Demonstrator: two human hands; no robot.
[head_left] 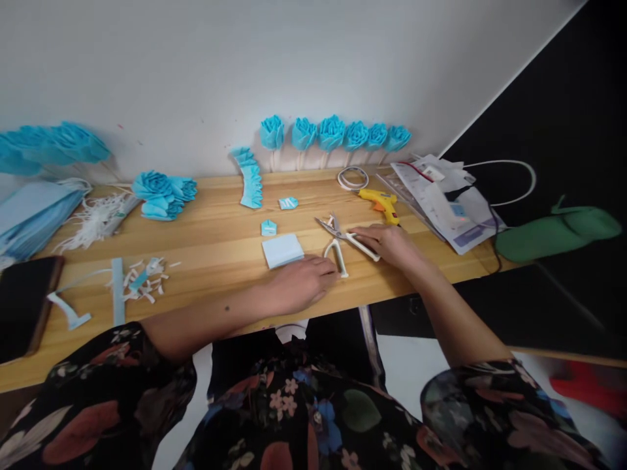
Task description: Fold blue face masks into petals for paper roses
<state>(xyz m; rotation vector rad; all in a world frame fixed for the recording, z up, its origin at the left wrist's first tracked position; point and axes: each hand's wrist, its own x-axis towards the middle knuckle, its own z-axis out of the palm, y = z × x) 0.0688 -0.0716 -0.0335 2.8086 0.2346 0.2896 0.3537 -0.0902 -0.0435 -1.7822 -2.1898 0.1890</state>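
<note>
My left hand [301,282] lies palm down on the wooden table [210,235], fingers together, its tips beside a white scissor handle. My right hand [386,241] rests on the other white handle of the scissors [343,245], whose blades lie spread on the table. A pale blue stack of folded sheets [283,250] sits just left of my left hand's fingertips. Two small folded blue pieces [269,227] [288,203] lie beyond it.
A yellow glue gun [379,201] and a tape roll [353,177] lie behind my right hand. Blue paper roses [333,132] line the wall. More roses [161,192], blue masks [29,215], scraps [142,277], a phone [22,303] lie left; papers [445,199] lie right.
</note>
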